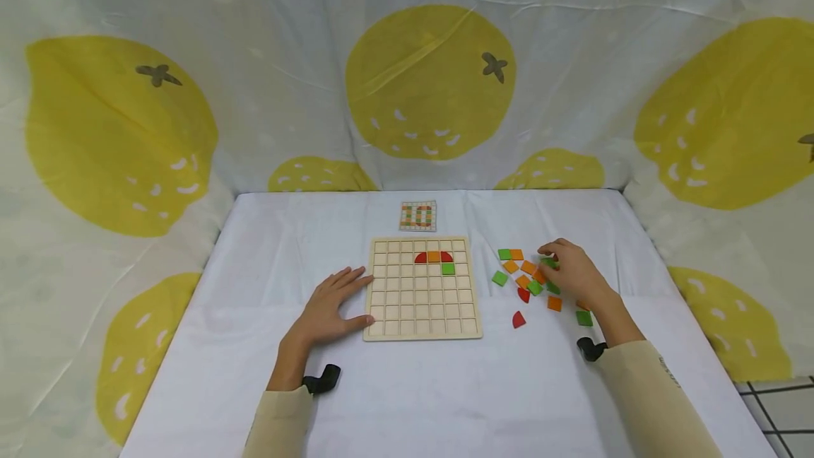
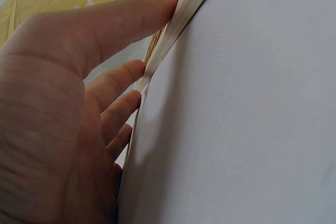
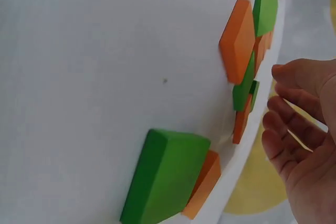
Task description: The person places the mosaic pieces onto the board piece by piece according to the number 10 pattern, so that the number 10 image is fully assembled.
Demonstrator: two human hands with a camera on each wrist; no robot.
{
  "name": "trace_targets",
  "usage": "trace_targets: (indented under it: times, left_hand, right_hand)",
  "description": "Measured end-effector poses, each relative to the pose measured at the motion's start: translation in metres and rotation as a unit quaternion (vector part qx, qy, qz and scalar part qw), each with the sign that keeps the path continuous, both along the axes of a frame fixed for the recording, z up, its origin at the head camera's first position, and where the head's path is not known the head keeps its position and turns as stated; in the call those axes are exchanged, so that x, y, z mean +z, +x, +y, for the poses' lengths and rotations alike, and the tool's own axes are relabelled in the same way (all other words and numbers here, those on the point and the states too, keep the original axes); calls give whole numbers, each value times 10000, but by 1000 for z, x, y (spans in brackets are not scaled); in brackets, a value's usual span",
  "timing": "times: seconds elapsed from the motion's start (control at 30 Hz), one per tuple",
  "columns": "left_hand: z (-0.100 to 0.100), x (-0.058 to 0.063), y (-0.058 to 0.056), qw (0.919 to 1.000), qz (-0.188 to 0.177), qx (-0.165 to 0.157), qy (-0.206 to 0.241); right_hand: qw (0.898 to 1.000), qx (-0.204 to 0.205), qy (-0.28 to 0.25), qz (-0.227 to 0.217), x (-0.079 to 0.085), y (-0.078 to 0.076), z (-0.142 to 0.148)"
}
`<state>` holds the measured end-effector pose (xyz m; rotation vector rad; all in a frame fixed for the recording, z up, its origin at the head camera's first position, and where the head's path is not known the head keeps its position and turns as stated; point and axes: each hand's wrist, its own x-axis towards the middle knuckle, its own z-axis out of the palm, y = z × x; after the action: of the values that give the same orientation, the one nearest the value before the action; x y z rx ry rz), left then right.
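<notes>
A wooden grid board lies flat on the table. In its upper part sit an orange square tile between two red quarter-round tiles, and a green square tile below the right one. My left hand rests at the board's left side, fingers extended, thumb and fingertips touching its edge. My right hand hovers over the loose tiles right of the board, fingers loosely bent. In the right wrist view nothing shows between the thumb and fingers; an orange tile and a large-looking green tile lie nearby.
A small card with a coloured grid pattern lies behind the board. Several loose green, orange and red tiles are scattered at the right, including a red quarter-round nearest the front. A lemon-print cloth hangs behind the white-covered table.
</notes>
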<state>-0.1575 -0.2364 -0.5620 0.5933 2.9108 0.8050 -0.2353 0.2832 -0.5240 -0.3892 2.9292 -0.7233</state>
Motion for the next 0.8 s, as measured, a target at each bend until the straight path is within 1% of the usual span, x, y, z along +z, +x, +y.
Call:
trace_targets:
  times: [0.2,0.37,0.47,0.7,0.8]
  left_hand:
    - [1,1,0,10000,-29,-3,35]
    - [2,2,0,10000,9,29,89]
    - [2,3,0,9999,19,32,135]
    - [2,7,0,9997,-171,-6,199]
    - [3,10,-1,9994,-246,-45,222]
  right_hand:
    - [9998,49,152,-153,-6,-4,14]
    - [9995,149,155,-217,-5,-3,17]
    - [9994,115,162,-269,-5,-2,16]
    - [9993,126,231,-260,-10,-4,18]
    - [9997,75,96,-196,-10,-3,17]
